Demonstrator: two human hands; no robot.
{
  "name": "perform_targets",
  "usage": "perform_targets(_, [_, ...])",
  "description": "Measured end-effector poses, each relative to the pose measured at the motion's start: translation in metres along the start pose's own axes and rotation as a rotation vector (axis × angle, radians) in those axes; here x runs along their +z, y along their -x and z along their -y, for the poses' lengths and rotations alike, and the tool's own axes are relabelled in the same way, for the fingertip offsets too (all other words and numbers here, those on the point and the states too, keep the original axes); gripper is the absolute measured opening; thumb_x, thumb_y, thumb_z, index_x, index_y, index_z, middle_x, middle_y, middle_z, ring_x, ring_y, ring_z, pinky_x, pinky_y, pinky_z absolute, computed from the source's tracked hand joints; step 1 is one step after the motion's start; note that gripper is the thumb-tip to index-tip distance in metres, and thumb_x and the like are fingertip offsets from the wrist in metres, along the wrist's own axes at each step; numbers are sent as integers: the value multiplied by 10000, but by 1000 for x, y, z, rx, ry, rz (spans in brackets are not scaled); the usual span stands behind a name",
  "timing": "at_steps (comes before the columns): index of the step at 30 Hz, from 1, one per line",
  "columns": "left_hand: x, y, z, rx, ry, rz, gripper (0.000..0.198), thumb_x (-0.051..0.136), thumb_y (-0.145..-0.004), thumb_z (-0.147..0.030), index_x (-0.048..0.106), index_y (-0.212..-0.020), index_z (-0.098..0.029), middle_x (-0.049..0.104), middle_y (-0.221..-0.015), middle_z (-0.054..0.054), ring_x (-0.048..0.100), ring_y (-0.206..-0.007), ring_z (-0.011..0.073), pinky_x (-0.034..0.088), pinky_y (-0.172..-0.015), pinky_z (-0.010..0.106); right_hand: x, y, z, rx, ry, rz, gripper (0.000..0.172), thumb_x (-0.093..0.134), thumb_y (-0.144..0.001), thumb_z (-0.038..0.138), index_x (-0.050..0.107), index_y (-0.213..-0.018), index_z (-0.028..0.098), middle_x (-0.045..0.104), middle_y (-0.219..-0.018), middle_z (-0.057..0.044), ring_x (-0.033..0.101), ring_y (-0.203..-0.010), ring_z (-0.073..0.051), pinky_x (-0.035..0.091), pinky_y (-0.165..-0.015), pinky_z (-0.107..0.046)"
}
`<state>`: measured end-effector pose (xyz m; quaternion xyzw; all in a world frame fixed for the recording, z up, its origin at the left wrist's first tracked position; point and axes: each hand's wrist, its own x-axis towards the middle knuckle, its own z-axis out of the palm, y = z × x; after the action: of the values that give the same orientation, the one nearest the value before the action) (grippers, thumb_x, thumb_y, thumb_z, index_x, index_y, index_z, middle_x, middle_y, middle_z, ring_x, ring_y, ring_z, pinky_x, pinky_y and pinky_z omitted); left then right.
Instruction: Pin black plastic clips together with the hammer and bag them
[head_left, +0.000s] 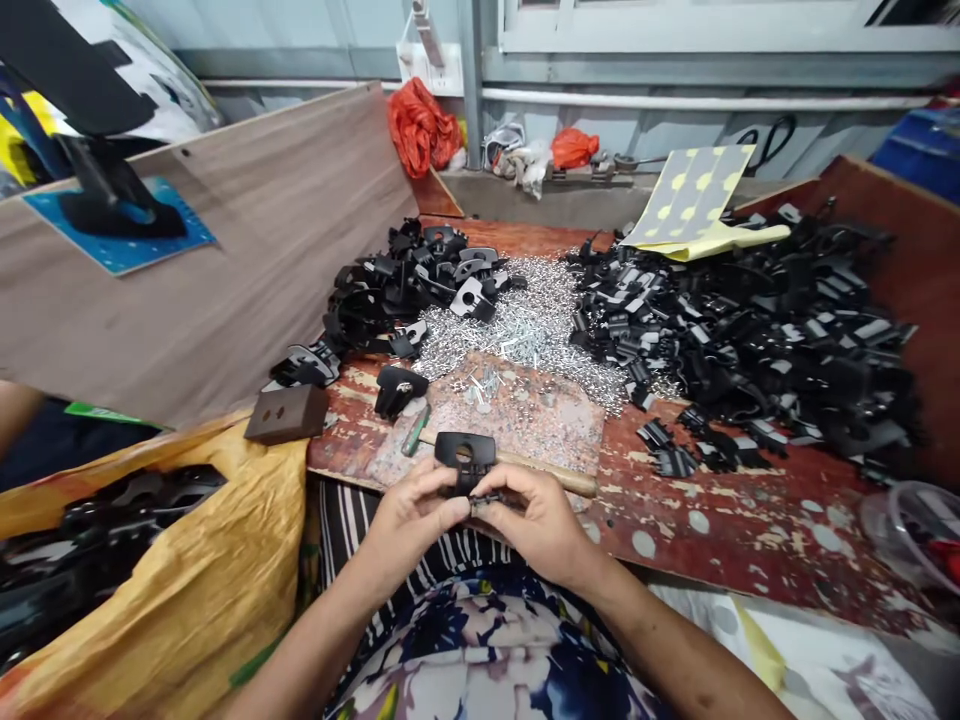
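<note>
Part: black plastic bracket (465, 455), likely light, stiff.
Hands: left hand (409, 520), right hand (536, 520) both pinch its lower edge.
Hold: the rim, probably.

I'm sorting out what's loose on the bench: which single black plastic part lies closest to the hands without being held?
The lone black part beside the green-handled tool, just ahead of the left hand. It lies apart; the others sit in heaps farther back.
</note>
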<state>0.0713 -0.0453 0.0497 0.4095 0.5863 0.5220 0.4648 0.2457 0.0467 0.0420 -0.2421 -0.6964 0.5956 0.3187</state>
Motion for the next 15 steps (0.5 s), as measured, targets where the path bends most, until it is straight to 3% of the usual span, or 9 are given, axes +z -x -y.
perform_targets(3, [2,-4,6,-57,66,-112,332,748,-830,-457,738,-623,-196,644,-861,53,599,-866,211,525,-794,305,-11,-1,1,-60,94,-124,137,649,-859,172,753,-908,245,766,-920,-14,713,-850,-177,581,-784,-320])
perform_targets(6, [2,-6,3,-93,150,-169,299,801,-774,-442,728,-626,-193,632,-841,39,589,-812,188,529,-737,285,-30,-4,5,-224,418,-352,214,610,-894,153,766,-980,272,773,-983,-27,712,-924,-202,554,-933,-417])
perform_targets(10, [17,-8,-5,-175,261,-30,290,840,-729,-446,728,-730,-178,609,-784,11,594,-663,144,558,-686,289,-34,-5,11,-359,709,-300,246,594,-911,142,757,-1018,293,757,-850,6,684,-829,-204,392,-1128,-565])
perform_targets(15, [37,-11,-11,-145,229,19,348,780,-785,-494,720,-698,-162,578,-1044,47,576,-658,101,556,-602,245,-20,-3,12,-349,682,-296,246,572,-914,131,751,-1007,270,741,-832,7,667,-832,-201,339,-1159,-587])
